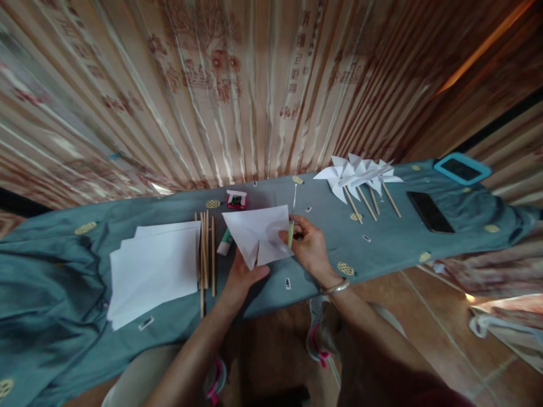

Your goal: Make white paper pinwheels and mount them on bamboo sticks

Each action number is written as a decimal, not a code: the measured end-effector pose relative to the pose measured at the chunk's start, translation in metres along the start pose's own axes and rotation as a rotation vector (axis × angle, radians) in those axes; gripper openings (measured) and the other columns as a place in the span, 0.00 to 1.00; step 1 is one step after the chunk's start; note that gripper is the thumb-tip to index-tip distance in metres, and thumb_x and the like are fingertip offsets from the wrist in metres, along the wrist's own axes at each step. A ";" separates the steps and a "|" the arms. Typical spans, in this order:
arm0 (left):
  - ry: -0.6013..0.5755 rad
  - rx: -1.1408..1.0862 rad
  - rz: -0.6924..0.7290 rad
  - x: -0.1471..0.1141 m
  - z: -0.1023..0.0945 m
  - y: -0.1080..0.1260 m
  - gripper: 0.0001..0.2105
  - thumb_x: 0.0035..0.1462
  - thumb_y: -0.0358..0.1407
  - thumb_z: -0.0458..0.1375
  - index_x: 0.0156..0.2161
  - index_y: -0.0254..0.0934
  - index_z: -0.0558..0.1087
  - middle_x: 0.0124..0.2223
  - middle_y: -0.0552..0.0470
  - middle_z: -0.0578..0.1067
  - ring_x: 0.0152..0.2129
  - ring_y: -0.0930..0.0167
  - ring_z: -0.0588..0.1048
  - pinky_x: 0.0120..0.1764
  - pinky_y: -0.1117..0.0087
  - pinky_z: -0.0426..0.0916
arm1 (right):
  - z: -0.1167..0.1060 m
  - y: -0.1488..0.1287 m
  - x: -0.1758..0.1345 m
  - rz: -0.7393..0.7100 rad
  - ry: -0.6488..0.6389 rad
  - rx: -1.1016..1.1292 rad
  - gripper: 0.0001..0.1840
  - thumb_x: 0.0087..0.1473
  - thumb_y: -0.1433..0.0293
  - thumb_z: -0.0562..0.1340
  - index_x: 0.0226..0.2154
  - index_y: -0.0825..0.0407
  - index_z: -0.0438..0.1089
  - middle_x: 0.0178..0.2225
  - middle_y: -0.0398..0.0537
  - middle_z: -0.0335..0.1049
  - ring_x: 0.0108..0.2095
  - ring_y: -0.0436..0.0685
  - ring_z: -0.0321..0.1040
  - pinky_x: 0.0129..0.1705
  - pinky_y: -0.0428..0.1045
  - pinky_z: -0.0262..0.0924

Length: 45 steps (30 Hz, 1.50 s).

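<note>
The step in hand appears to be cutting slits into a white paper square [267,223], held up over the middle of the cloth-covered counter [394,243] at the centre of the frame. One slit shows at its lower left corner, running inward and gaping a little; any other cuts cannot be made out.

The left hand [244,277] pinches the paper from below, thumb along the lower edge beside the slit and the other fingers mostly hidden behind the sheet. The right hand [309,243] has its fingers closed round the pale green handle of a slim tool, probably scissors [291,233], whose blade points up past the right edge of the paper; the right thumb lies against that edge.

A further cut would call for a fresh corner turned toward the blade, a firm left grip and a stop short of the centre.

Left of the hands lie a glue stick [225,243], wooden sticks [206,249] and a paper stack [155,263]; paper pinwheels [360,172] on sticks lie toward the upper right.
</note>
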<state>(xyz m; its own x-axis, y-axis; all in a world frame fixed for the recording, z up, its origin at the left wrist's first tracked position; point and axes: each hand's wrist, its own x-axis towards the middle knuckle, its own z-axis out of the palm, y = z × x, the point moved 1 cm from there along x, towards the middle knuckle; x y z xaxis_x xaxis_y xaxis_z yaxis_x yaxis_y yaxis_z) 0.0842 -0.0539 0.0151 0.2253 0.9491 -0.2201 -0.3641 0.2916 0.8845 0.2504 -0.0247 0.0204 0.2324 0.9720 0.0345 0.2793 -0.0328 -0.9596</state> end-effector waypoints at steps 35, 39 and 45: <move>0.591 0.336 0.293 0.029 -0.045 0.032 0.15 0.35 0.38 0.69 0.31 0.32 0.77 0.32 0.47 0.80 0.33 0.61 0.78 0.37 0.63 0.74 | 0.015 -0.005 -0.030 0.068 -0.470 0.084 0.26 0.43 0.57 0.70 0.43 0.52 0.72 0.28 0.43 0.73 0.26 0.51 0.67 0.26 0.45 0.59; 0.623 0.249 0.311 0.033 -0.051 0.034 0.15 0.35 0.37 0.69 0.30 0.30 0.76 0.31 0.46 0.80 0.30 0.63 0.79 0.35 0.64 0.74 | -0.003 -0.004 -0.038 0.068 -0.699 -0.044 0.25 0.46 0.58 0.68 0.46 0.52 0.71 0.25 0.41 0.71 0.22 0.49 0.62 0.22 0.44 0.54; 0.571 0.206 0.354 0.042 -0.052 0.028 0.17 0.34 0.37 0.69 0.33 0.31 0.76 0.34 0.47 0.80 0.31 0.64 0.79 0.38 0.64 0.74 | -0.023 0.003 -0.041 -0.012 -0.745 -0.108 0.16 0.42 0.62 0.72 0.35 0.49 0.76 0.22 0.39 0.69 0.20 0.48 0.60 0.21 0.44 0.54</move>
<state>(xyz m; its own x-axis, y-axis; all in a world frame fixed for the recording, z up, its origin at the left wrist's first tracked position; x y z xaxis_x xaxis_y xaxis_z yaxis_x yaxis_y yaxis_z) 0.0361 0.0003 0.0096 -0.4058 0.9132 -0.0364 -0.1365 -0.0212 0.9904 0.2633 -0.0700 0.0225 -0.4526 0.8712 -0.1902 0.3769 -0.0065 -0.9262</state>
